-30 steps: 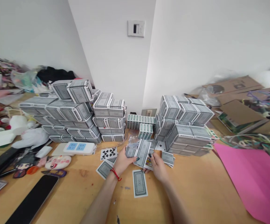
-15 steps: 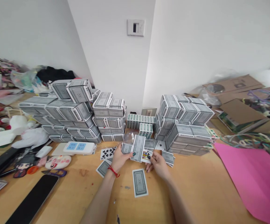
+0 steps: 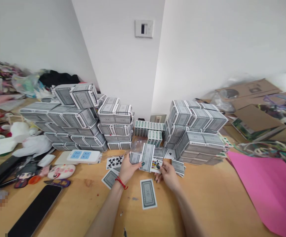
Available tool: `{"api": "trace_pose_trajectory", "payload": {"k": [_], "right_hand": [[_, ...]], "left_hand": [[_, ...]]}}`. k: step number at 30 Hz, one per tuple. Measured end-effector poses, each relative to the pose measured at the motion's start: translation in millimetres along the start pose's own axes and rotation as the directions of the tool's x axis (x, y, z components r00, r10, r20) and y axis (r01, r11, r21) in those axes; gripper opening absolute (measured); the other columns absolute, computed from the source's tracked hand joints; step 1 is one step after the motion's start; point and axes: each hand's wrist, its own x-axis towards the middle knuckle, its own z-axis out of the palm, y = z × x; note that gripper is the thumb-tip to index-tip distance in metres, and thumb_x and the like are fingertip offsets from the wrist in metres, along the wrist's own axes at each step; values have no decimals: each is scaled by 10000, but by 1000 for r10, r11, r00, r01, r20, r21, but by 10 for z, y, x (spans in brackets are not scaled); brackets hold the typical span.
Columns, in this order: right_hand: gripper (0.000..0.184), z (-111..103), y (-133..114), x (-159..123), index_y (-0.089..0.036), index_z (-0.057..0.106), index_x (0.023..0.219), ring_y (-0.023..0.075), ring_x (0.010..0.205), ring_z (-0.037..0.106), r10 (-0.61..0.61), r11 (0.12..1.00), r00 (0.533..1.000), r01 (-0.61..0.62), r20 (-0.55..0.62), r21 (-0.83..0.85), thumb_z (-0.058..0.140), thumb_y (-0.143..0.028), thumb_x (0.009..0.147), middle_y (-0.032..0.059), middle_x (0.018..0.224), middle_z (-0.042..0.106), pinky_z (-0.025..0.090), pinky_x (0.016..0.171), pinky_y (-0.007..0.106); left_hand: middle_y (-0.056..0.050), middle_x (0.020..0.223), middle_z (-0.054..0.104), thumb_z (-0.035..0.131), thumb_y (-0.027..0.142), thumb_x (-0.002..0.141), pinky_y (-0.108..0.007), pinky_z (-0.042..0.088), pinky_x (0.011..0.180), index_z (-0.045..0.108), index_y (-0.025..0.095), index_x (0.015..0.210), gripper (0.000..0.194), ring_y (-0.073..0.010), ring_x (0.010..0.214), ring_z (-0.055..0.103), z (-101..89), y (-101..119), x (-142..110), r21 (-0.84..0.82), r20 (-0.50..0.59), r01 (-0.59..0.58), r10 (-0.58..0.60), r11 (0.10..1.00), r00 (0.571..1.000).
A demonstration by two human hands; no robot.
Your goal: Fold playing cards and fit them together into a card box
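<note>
My left hand [image 3: 127,170] is closed on a small fan of green-backed playing cards [image 3: 147,157], held upright above the wooden table [image 3: 83,204]. My right hand [image 3: 167,174] pinches a face-up picture card [image 3: 156,165] at the fan's right edge. One card [image 3: 148,193] lies face down just in front of both hands. A face-up clubs card [image 3: 115,162] and another face-down card [image 3: 110,178] lie left of my left hand. More loose cards [image 3: 177,166] lie to the right.
Stacks of boxed decks rise at back left [image 3: 78,118] and back right [image 3: 197,131]. A white power strip [image 3: 84,156], a dark phone [image 3: 35,212], plush toys [image 3: 21,141] and trinkets sit left. A pink sheet [image 3: 268,187] and cardboard boxes [image 3: 253,112] lie right.
Both hands lifted the fan slightly and drew it toward the stacks; the right hand slid a face-up card out at the fan's right side. Nothing else moved.
</note>
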Motion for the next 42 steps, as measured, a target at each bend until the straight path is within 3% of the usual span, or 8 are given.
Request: {"api": "trace_pose_trajectory", "payload": {"k": [12, 17, 42], "right_hand": [[338, 7, -8, -18, -202, 375, 738, 92, 309, 487, -16, 1000, 1000, 16, -26, -1, 496, -516, 704, -53, 502, 541, 341, 278, 181], [352, -8, 0, -17, -198, 386, 735, 100, 310, 491, 1, 1000, 1000, -1, -24, -3, 509, -525, 691, -49, 503, 546, 347, 281, 192], [370, -58, -49, -44, -194, 394, 724, 101, 330, 512, 28, 998, 1000, -29, 11, 61, 535, -531, 666, -49, 500, 554, 367, 298, 192]], "left_hand": [[-23, 853, 631, 684, 189, 528, -286, 457, 716, 518, 150, 936, 443, -164, 765, 589, -6, -72, 25, -88, 34, 38, -35, 995, 999], [-27, 838, 637, 701, 192, 493, -287, 457, 707, 529, 147, 907, 451, -177, 772, 591, -10, -82, 37, -86, 17, 70, -69, 994, 997], [-41, 844, 632, 689, 223, 541, -285, 452, 713, 527, 136, 946, 444, -161, 760, 582, -84, -146, 39, -92, 48, 34, -30, 995, 998]]}}
